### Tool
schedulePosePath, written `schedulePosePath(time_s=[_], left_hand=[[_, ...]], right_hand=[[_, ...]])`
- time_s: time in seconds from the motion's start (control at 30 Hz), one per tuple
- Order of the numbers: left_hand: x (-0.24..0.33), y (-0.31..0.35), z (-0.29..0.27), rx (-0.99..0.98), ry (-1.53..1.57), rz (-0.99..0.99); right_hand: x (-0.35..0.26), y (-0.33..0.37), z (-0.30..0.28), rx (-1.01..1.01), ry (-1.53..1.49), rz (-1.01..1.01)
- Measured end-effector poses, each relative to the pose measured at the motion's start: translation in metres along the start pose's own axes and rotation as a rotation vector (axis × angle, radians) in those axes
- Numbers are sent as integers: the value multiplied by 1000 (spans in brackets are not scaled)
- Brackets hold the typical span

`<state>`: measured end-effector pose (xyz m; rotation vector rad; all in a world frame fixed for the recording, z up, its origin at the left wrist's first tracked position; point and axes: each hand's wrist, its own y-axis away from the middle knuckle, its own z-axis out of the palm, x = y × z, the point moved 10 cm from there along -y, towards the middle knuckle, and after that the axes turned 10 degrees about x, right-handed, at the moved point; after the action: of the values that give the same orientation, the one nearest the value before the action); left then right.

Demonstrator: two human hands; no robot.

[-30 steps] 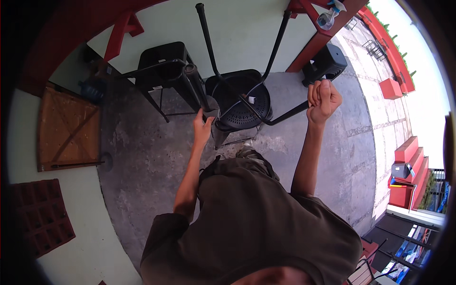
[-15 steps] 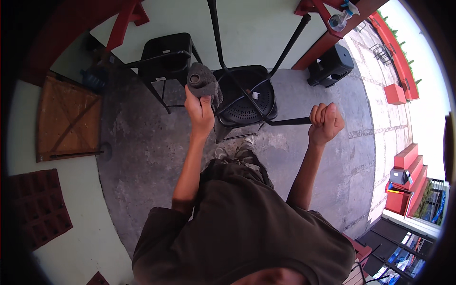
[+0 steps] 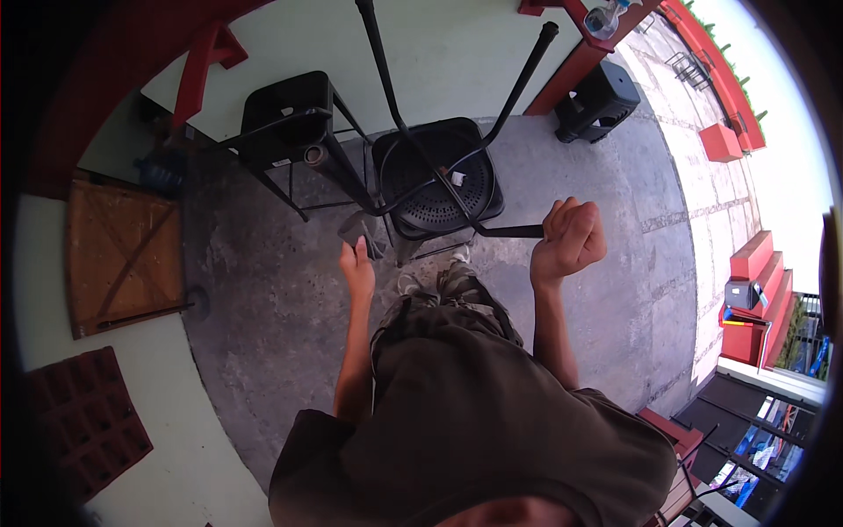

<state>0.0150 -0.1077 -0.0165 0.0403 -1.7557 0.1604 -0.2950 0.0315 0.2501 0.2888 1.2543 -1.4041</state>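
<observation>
Left hand (image 3: 356, 270) gripping a grey cloth (image 3: 358, 230); right hand (image 3: 569, 241) closed around one leg of a black tubular frame (image 3: 514, 232), which stands over a perforated black seat (image 3: 411, 169), their connection unclear. Left: black stool (image 3: 281, 97), close beside. Right: low black stool (image 3: 606, 95) near a red post (image 3: 562, 79).

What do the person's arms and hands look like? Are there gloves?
No gloves: the left hand and right hand are bare. The forearms are bare too, with no watch visible. Short, dark brown sleeves cover the upper arms.
</observation>
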Motion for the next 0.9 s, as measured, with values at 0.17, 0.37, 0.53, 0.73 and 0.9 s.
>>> schedulePosePath(time_s=[0.17,0.37,0.53,0.73,0.9], left_hand=[[58,36,-6,29,388,-119],[121,92,49,-268,484,-101],[208,107,97,-166,427,279],[226,114,95,268,232,427],[196,116,108,520,240,531]], right_hand=[[-2,37,47,-280,25,-27],[-19,43,77,-792,-103,-185],[-31,39,94,-1216,-57,-335],[-34,56,106,-1671,-116,-408],[-28,71,107,-1848,-315,-413]])
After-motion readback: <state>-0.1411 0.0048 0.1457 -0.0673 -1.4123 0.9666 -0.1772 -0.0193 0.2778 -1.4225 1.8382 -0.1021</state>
